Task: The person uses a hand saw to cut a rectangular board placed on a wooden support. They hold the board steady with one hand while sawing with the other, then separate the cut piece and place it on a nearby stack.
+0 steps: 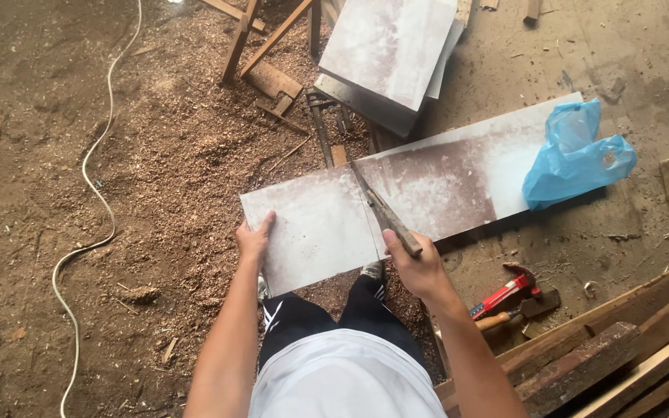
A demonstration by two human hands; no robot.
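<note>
Left hand [254, 238] flat on board [311, 228] edge — right hand [420, 267] clenched round handsaw [385, 213].

A long board [443, 186] lies across the floor [156, 155] before the person. A saw [385, 213] rests across its middle, a plastic bag [578, 159] on its right end. Behind it sits a stack of panels [385, 54]. Two hammers [509, 298] lie right of the person, beside planks [621, 348]. A cable [87, 193] runs along the left.
</note>
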